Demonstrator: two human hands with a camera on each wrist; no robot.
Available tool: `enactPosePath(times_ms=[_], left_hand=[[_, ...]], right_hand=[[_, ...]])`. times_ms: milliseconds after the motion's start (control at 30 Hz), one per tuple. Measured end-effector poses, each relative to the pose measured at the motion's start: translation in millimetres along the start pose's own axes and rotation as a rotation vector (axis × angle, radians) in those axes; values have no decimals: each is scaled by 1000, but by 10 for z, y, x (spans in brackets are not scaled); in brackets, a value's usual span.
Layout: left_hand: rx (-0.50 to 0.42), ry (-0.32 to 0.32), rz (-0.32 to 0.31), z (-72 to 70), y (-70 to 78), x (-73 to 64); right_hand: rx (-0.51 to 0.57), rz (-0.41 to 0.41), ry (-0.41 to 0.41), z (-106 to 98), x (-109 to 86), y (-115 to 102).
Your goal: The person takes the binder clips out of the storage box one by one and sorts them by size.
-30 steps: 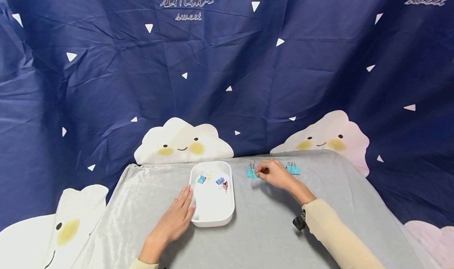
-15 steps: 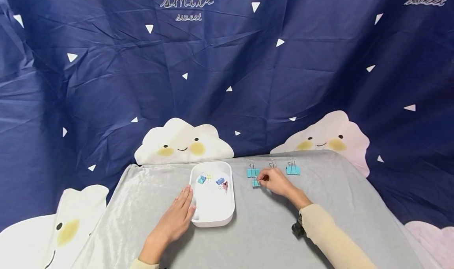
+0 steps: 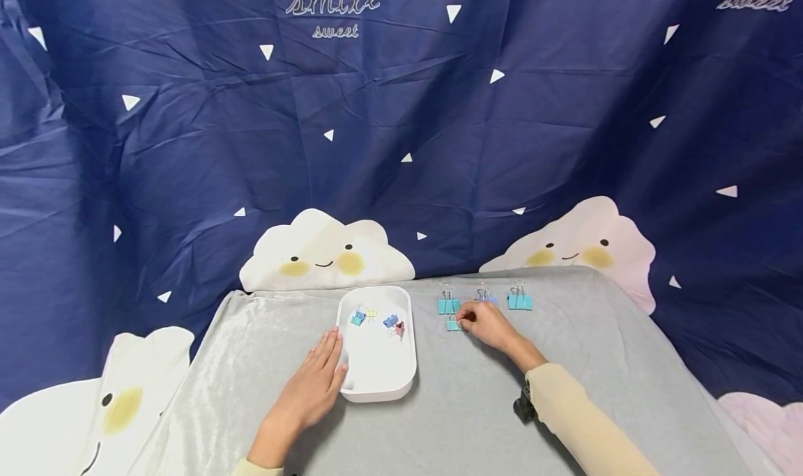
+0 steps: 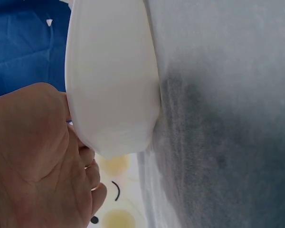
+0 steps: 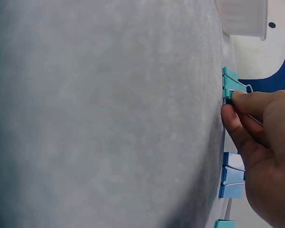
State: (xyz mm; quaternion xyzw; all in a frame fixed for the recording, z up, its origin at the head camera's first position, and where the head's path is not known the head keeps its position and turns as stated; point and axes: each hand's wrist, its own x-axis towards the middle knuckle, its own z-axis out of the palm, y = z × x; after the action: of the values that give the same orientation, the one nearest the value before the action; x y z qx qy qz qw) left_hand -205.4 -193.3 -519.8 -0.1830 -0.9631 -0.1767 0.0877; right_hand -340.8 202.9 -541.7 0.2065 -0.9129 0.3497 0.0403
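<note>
Watch the soft grey, velvety cloth (image 3: 477, 413) first: if it rucks or drags under you, the clips standing on it could tip. The white plastic tray (image 3: 376, 368), a rounded rectangle, could slide if your left hand (image 3: 310, 385), fingers extended along its left side, presses too hard. Your right hand (image 3: 492, 326) pinches a little teal binder clip (image 3: 453, 325) just in front of a large teal binder clip (image 3: 448, 307); a careless knuckle could knock that one or the blue binder clip (image 3: 491, 300) behind your hand, partly hidden. The teal binder clip at the right end (image 3: 519, 302) is further from your fingers, so likely safer. Too loose a pinch could let the little clip tilt; whether it touches its larger neighbour, you cannot tell from here

As for materials, the cloth has a brushed nap with faint creases, and the tray walls are smooth and matt. The large clips are blocky, with thin looped wire handles pointing up. In the tray's far part lie a yellow clip (image 3: 371, 314), a blue clip (image 3: 390, 320) and a dark red clip (image 3: 399, 328), all small
</note>
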Motion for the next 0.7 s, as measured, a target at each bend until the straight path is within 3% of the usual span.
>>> enactPosePath(times_ms=[133, 433, 533, 700], left_hand=[[29, 0, 12, -7, 11, -4], [78, -73, -25, -74, 48, 17], [73, -68, -23, -65, 40, 15], [55, -28, -5, -31, 16, 0]], right_hand=[[23, 30, -8, -2, -11, 6], [27, 62, 2, -25, 9, -35], [13, 45, 21, -59, 48, -80], [-23, -51, 54, -135, 171, -236]])
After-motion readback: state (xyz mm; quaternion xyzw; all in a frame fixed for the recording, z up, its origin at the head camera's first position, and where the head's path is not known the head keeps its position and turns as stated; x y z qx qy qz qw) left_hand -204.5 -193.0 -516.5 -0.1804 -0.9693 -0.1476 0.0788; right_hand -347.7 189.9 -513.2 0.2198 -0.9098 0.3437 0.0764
